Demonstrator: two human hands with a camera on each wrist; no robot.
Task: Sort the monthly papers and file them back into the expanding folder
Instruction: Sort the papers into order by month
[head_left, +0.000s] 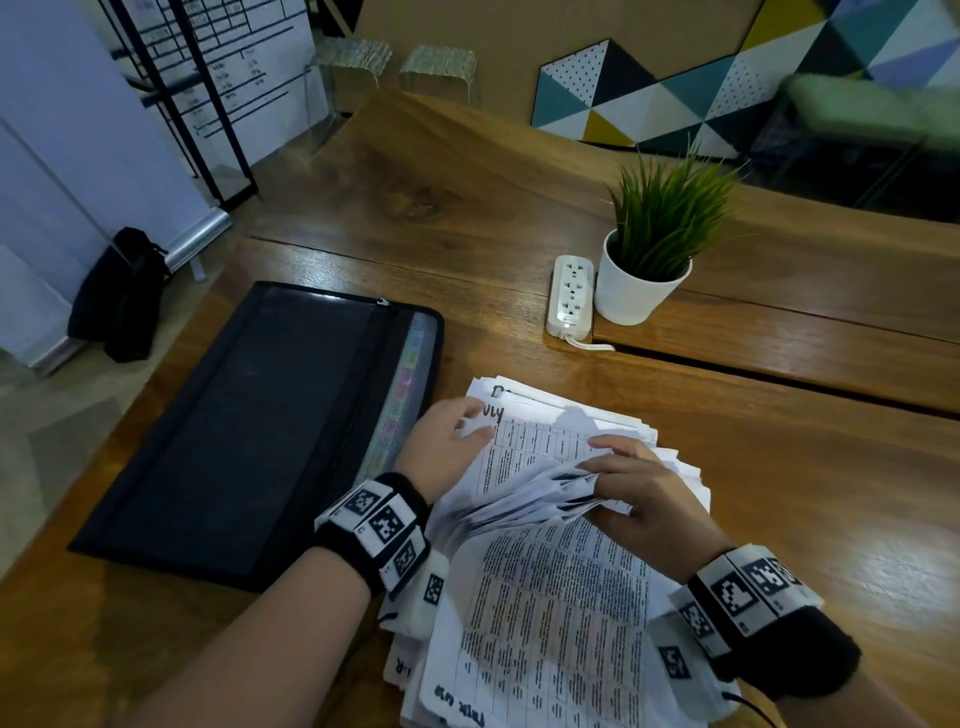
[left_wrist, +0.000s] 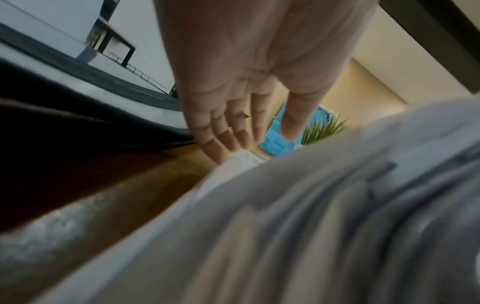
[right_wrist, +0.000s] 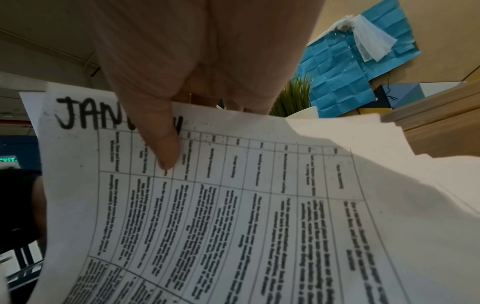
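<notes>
Head view: a big pile of papers (head_left: 545, 571) lies on the wood worktop (head_left: 779, 493), near the front edge. The black expanding folder (head_left: 249, 431) lies flat just to the left of the pile, w/ its zip edge and colored tabs next to the papers. The left hand (head_left: 447, 447) rests on the far left corner of a sheet w/ fingers out straight, pressing it down. The right hand (head_left: 644, 493) pinches a bunch of bent sheets and lifts them up off the pile. Both wrists wear black bands w/ black & white square tags. Further back on the worktop stand a white power strip (head_left: 570, 296) and a green plant in a white pot (head_left: 641, 291), touching side by side.

Left wrist view: the left hand (left_wrist: 241, 86) is spread flat, fingers (left_wrist: 221, 142) straight, tips on the edge of the papers (left_wrist: 311, 226). The pile is blurry here. The dark folder (left_wrist: 78, 115) shows at the left.

Right wrist view: the right hand (right_wrist: 197, 67) holds a sheet (right_wrist: 233, 216) w/ a printed table. The thumb (right_wrist: 163, 139) presses on top, the other fingers go behind. Big black letters "JAN" are at the top; the thumb hides the rest. More papers (right_wrist: 428, 181) fan out at the right.
</notes>
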